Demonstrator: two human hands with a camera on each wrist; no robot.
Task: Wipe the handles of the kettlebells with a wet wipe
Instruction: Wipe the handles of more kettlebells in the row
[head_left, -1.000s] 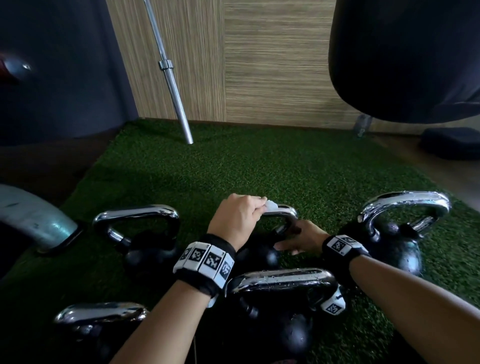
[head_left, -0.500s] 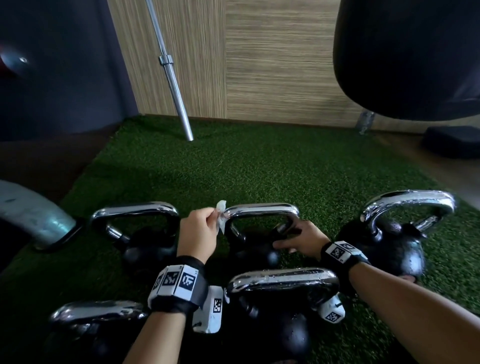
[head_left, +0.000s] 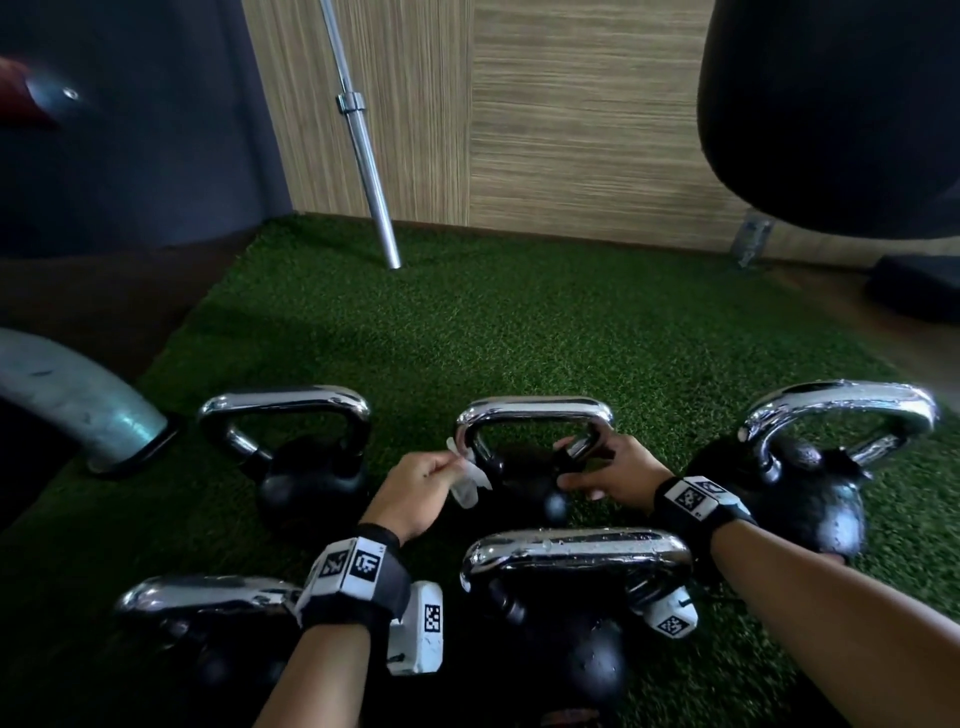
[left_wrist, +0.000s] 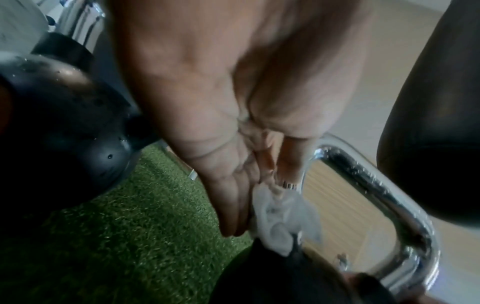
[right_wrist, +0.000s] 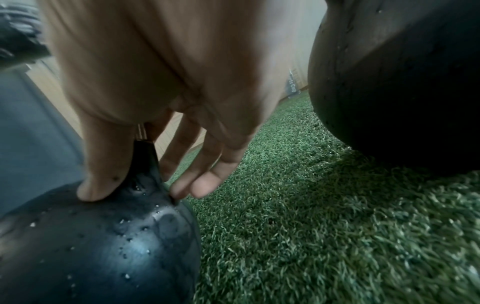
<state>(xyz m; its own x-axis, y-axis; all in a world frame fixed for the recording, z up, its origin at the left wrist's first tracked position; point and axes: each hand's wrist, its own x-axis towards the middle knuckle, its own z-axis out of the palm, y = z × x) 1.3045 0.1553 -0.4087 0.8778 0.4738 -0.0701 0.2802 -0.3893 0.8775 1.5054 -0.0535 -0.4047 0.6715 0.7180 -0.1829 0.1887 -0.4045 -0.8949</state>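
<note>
Several black kettlebells with chrome handles stand on green turf. My left hand (head_left: 452, 467) pinches a crumpled white wet wipe (head_left: 467, 480) against the left leg of the middle back kettlebell's handle (head_left: 530, 408), low, near the ball. The left wrist view shows the wipe (left_wrist: 280, 218) between thumb and fingers beside that handle (left_wrist: 376, 185). My right hand (head_left: 582, 467) grips the base of the handle's right leg. In the right wrist view, its thumb (right_wrist: 98, 181) rests on the wet black ball (right_wrist: 98, 246) and its fingers lie on the leg's other side.
Other kettlebells stand back left (head_left: 285, 410), back right (head_left: 841, 410), front middle (head_left: 576, 551) and front left (head_left: 208, 597). A barbell (head_left: 363, 140) leans on the wooden wall. A black punching bag (head_left: 831, 104) hangs upper right. A grey metal pipe (head_left: 67, 400) lies left. Bare turf (head_left: 519, 322) stretches beyond.
My left hand has slid the wipe from the top bar of the middle handle leftwards, round the corner and down its left leg. The right hand has kept its hold.
</note>
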